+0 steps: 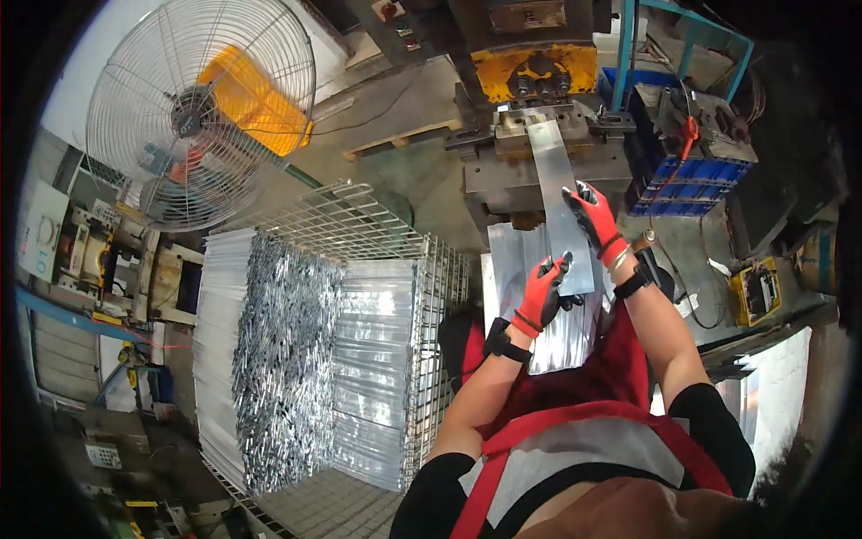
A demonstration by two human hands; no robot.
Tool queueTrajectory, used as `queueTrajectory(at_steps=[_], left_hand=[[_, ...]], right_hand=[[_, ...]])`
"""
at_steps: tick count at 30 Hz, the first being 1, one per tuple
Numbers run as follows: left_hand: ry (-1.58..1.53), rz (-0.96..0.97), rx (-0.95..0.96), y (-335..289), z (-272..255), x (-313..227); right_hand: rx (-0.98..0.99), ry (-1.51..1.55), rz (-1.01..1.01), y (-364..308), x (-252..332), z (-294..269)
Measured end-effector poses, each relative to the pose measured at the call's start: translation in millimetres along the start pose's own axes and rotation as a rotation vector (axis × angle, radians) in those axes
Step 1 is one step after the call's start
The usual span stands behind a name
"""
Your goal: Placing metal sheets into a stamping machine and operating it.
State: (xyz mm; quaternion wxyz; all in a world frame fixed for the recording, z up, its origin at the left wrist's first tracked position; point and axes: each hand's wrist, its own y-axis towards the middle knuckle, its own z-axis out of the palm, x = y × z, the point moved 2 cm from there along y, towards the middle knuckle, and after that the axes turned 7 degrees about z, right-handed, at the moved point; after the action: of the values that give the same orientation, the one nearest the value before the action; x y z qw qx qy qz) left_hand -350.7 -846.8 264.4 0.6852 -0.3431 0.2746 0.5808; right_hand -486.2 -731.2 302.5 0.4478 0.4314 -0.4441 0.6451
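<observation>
A long, flat metal strip [558, 171] runs from the press die [512, 135] at the far end back toward my lap. Its far end lies on the die. Both my hands wear red gloves with black palms and fingers. My left hand [541, 295] is closed on the strip's left edge near its close end. Farther up, my right hand [593, 216] grips the right edge. Beneath the strip, a stack of shiny metal sheets [561, 355] rests in front of me, partly covered by the strip and my hands.
At the left stands a wire cage [422, 359] packed with bundled metal strips [373, 359]. A large caged fan [193, 117] rises behind it. Blue crates [682, 184] holding metal parts stand right of the press, with a yellow bin [756, 292] nearer. A wooden pallet [404, 108] lies farther back.
</observation>
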Motion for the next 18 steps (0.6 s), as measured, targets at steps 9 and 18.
queueTrajectory(at_steps=[9, 18], left_hand=[[0.026, -0.079, 0.018, 27.4, 25.4, -35.9], [0.166, 0.049, 0.158, 42.1, 3.0, -21.1]], right_hand=[[0.019, 0.237, -0.088, 39.5, -2.3, 6.2], [-0.085, 0.07, -0.146, 58.7, -21.0, -2.7]])
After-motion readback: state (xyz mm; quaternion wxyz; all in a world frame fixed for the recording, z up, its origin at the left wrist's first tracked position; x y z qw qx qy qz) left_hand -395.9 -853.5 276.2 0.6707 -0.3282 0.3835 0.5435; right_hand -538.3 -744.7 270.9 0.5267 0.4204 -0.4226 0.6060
